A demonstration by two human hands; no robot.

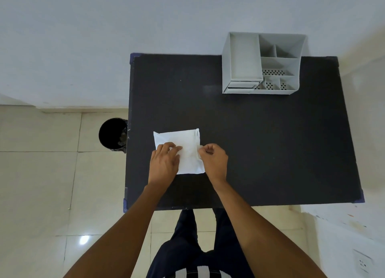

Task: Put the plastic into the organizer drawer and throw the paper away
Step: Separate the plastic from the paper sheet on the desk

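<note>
A flat clear plastic bag with white paper inside [180, 141] lies near the front left of the black table [260, 142]. My left hand [164, 163] presses flat on its left half, fingers spread. My right hand [212, 158] pinches the bag's right edge between thumb and fingers. The grey desk organizer [241, 69] stands at the back right; its small drawer [241, 85] sits low at the front left and looks shut. A black waste bin [112, 135] stands on the floor beside the table's left edge.
A white wall runs behind the table. Beige floor tiles [41, 184] lie to the left. My legs [193, 246] are under the table's front edge. A white surface with a wall socket [362, 263] is at the lower right.
</note>
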